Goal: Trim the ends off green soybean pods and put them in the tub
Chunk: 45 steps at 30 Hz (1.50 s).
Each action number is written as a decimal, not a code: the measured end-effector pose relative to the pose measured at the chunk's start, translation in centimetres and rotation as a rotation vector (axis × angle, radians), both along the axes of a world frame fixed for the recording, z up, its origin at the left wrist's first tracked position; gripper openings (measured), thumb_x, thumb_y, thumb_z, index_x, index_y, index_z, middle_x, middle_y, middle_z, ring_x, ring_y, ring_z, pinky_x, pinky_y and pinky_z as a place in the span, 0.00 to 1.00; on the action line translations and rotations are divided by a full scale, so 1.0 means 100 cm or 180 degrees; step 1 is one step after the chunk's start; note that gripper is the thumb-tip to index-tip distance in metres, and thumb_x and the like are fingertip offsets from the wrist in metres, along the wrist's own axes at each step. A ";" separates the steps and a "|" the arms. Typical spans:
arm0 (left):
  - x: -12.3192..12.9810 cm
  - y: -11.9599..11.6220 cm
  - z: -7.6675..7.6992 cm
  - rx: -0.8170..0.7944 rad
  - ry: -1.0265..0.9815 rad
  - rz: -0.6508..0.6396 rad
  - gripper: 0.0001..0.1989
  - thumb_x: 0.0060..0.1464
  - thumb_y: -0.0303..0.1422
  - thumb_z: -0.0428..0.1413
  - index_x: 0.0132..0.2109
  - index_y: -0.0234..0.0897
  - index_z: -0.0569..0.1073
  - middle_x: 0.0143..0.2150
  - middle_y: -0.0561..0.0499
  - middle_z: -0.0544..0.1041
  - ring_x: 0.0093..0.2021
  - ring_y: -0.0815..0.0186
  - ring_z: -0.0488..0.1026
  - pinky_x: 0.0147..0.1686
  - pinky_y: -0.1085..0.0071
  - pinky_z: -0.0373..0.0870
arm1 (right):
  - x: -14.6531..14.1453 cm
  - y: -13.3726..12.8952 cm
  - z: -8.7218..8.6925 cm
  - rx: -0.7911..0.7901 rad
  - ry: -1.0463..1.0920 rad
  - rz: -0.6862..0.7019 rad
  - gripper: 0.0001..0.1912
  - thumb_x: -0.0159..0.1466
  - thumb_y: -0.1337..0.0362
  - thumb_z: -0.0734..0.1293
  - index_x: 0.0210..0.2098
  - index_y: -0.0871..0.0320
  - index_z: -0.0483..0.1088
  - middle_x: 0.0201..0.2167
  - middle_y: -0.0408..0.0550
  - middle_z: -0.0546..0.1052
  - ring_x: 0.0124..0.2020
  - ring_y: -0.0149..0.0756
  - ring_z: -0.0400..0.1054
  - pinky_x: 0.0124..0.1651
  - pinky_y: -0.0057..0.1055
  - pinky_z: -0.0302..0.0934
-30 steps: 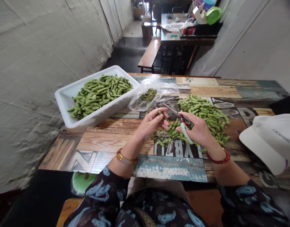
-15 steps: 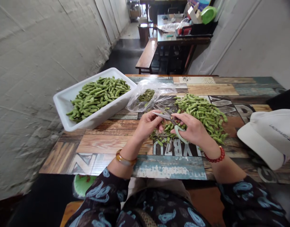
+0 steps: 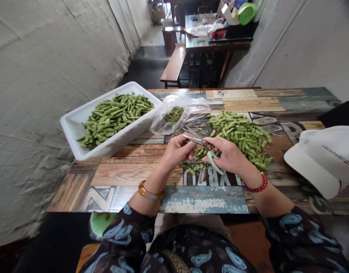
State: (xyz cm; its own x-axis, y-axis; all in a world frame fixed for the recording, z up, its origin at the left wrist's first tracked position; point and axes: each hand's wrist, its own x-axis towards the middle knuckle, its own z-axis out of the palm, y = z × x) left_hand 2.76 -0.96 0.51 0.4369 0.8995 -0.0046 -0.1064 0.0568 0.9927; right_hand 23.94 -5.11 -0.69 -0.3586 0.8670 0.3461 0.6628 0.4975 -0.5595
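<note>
My right hand [image 3: 227, 151] grips a pair of scissors [image 3: 212, 161] with pale green handles, its fingers at the loops. The blades are parted and point left, across the fingertips of my left hand [image 3: 178, 149]. Those fingers are pinched together, and whatever lies between them is hidden. Under and beyond my hands, a loose heap of green soybean pods [image 3: 241, 134] covers part of the table. Trimmed scraps [image 3: 188, 167] lie below my fingers. To the left, a white plastic tub [image 3: 120, 146] holds many more pods [image 3: 114, 117].
A clear plastic bag [image 3: 159, 123] with green trimmings [image 3: 174, 114] rests beside the tub. At the right lies a white cap [image 3: 322, 155] on the patterned table [image 3: 129, 170]. A green stool top [image 3: 100, 223] shows below the left edge. Behind are a bench [image 3: 174, 64] and another table [image 3: 217, 46].
The view has shifted slightly. The scissors still lie across my left fingertips with parted blades, and both hands keep nearly the same pose.
</note>
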 end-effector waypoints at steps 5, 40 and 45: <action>-0.001 0.001 0.002 0.0048 0.0068 0.0002 0.19 0.52 0.46 0.63 0.36 0.32 0.74 0.24 0.56 0.69 0.16 0.77 0.64 0.13 0.79 0.60 | 0.003 0.001 0.000 0.0106 0.0054 0.0089 0.27 0.61 0.56 0.72 0.57 0.57 0.69 0.35 0.47 0.73 0.31 0.35 0.67 0.37 0.33 0.66; 0.006 0.004 -0.004 -0.0041 0.0199 0.0244 0.15 0.48 0.41 0.66 0.35 0.33 0.76 0.23 0.55 0.73 0.15 0.76 0.62 0.13 0.77 0.55 | 0.007 -0.007 0.020 0.0328 -0.1004 -0.0633 0.28 0.61 0.50 0.71 0.59 0.51 0.71 0.40 0.49 0.76 0.36 0.38 0.71 0.34 0.30 0.60; 0.007 0.003 -0.002 -0.0154 0.0136 0.0286 0.16 0.47 0.41 0.67 0.35 0.33 0.76 0.23 0.55 0.74 0.15 0.77 0.62 0.13 0.78 0.55 | 0.007 -0.009 0.016 0.0312 -0.0821 -0.0652 0.29 0.61 0.51 0.72 0.60 0.51 0.71 0.41 0.51 0.73 0.36 0.40 0.70 0.36 0.32 0.65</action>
